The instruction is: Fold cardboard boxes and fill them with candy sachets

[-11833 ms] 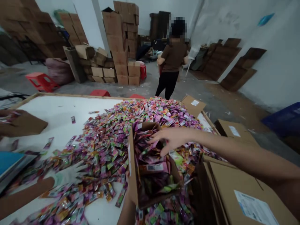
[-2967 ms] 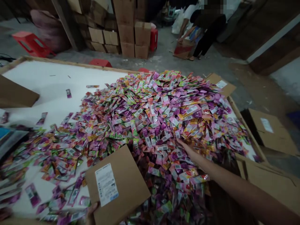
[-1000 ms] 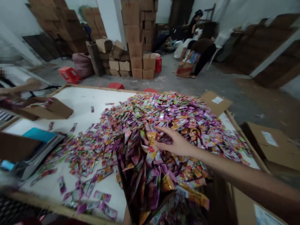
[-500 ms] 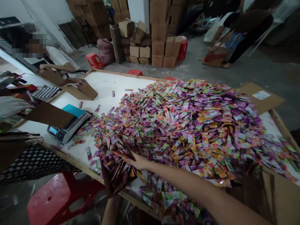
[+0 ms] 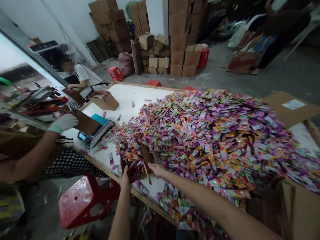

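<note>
A small brown cardboard box (image 5: 146,156), filled with colourful sachets, stands at the table's near edge. My left hand (image 5: 125,178) grips its near left side, thumb up along the wall. At the box's right side is my right hand (image 5: 155,169), its fingers partly hidden behind the box wall, so its hold cannot be made out fully. One orange sachet (image 5: 147,171) hangs over the near rim. Beside and behind the box spreads a large heap of small purple, green and orange sachets (image 5: 200,126).
A scale (image 5: 96,131) with a blue top stands left, where a person's gloved hand (image 5: 63,123) is near a cardboard flap. Another person sits behind an open carton (image 5: 107,101). A red stool (image 5: 77,200) stands below; a cardboard sheet (image 5: 290,106) lies right.
The view has shifted left. The sachet-filled box is now more upright, my left hand has come into view at its side, and my right hand has moved off the sachets to the box's right side.
</note>
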Demonstrator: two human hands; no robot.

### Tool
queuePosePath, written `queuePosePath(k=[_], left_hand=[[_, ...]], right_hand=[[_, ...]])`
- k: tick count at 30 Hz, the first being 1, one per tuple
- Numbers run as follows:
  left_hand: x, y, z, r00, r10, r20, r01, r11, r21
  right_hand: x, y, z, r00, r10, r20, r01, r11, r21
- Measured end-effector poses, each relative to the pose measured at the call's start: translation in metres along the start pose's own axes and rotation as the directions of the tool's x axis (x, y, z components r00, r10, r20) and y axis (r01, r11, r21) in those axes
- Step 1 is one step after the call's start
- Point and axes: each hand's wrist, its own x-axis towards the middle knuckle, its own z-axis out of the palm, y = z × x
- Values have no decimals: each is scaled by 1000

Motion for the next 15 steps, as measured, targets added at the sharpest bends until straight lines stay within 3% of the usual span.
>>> queuePosePath(k=[3, 5, 8, 10, 11, 13, 14, 15], left_hand=[[-9, 11, -5, 995, 63, -83, -57, 996, 70], [-24, 19, -11, 984, 131, -120, -116, 986, 123], [-57, 35, -14, 957, 269, -108, -244, 948, 202], [-89, 43, -3, 921, 389, -32, -373, 902, 216], [-109, 43, 7, 896, 441, 47, -441, 876, 196], [-161, 30, 35, 814, 484, 321, -542, 832, 118], [-191, 15, 49, 739, 442, 509, -556, 826, 89], [-224, -5, 62, 627, 354, 694, -552, 830, 76]], right_hand=[[-39, 14, -29, 1000, 10, 6, -10, 1000, 21], [-74, 27, -63, 1000, -21, -19, 22, 999, 48], [-141, 49, -133, 986, -66, -156, 82, 992, 100], [-196, 66, -188, 933, -103, -346, 147, 984, 104], [-227, 76, -215, 875, -120, -468, 182, 979, 89], [-295, 103, -262, 684, -139, -716, 231, 973, 31], [-330, 119, -280, 561, -125, -818, 228, 974, 8], [-364, 138, -292, 435, -80, -897, 197, 980, 8]])
